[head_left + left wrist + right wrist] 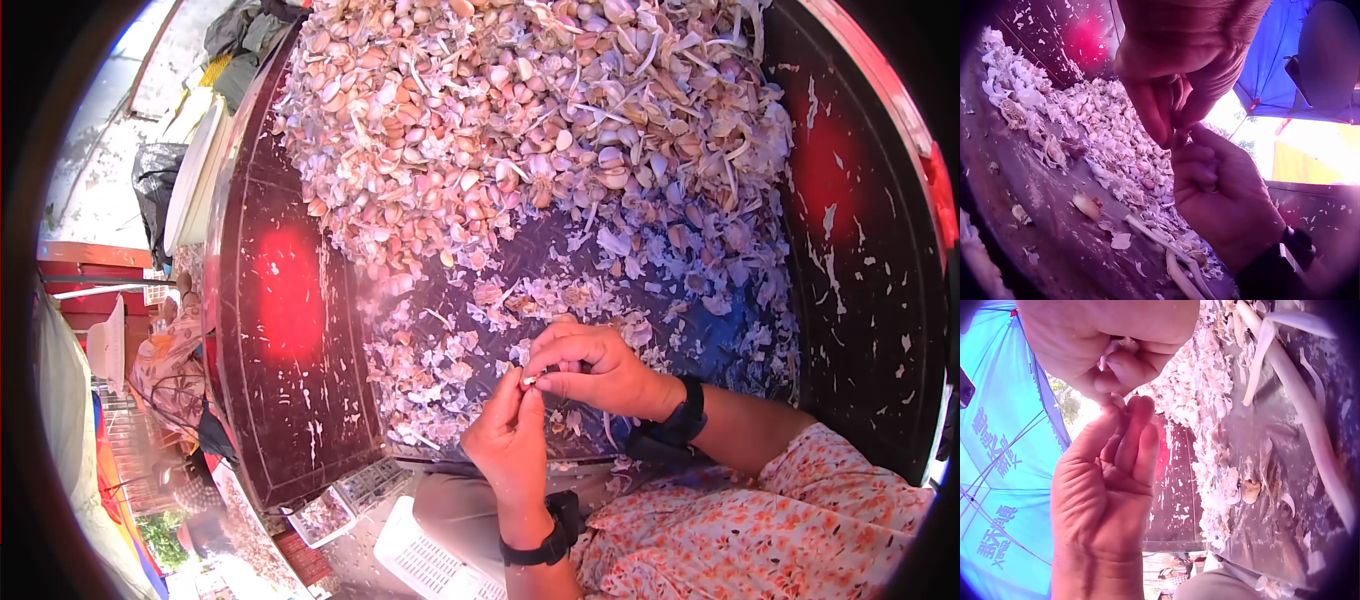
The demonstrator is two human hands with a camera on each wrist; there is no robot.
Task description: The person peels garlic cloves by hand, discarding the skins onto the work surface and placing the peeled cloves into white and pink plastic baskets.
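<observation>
Over the near part of a dark tray [570, 225], my two hands meet at the fingertips. My left hand [508, 440] pinches a small pale garlic clove [530, 381] between thumb and forefinger. From the right, my right hand [605, 372] pinches at the same clove, its thumb and forefinger tips right at it. Most of the clove is hidden by the fingertips in both wrist views. In the right wrist view, a pinkish-white piece [1112, 351] shows between the curled fingers of my right hand.
A large heap of garlic cloves [480, 120] and papery skins fills the tray's far side. Loose skins [430, 370] litter the surface near my hands. Dark side walls [290, 330] rise left and right. A white plastic basket [425, 550] stands below the near edge.
</observation>
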